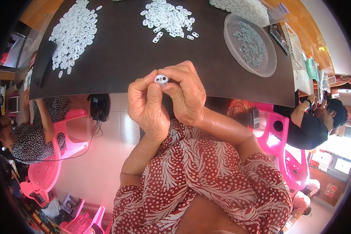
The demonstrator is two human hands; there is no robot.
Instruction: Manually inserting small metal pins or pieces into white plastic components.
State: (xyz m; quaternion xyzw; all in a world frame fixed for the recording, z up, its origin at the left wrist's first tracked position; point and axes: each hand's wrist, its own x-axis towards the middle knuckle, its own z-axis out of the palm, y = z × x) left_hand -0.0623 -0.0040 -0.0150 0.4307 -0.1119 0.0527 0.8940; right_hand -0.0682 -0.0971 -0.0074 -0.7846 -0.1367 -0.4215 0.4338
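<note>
Above the near edge of the table, I pinch a small white oval plastic piece with two holes [161,79] between the fingertips of both hands. My left hand [147,106] grips its left side with thumb and forefinger. From the other side, the thumb and bent forefinger of my right hand [188,90] close on it. Whatever sits behind the piece is hidden by my fingers. Beyond my hands lies a pile of similar white two-holed pieces [168,20], and a longer pile of white oval pieces [75,33] spreads at the left.
On the dark table [121,58], a clear round tray [234,52] holds small grey-green pieces [250,45] at the right. Past it are a heap of white pieces [243,11], a phone [279,39] and a perforated white basket [293,45]. Pink chairs [46,173] and seated people flank me.
</note>
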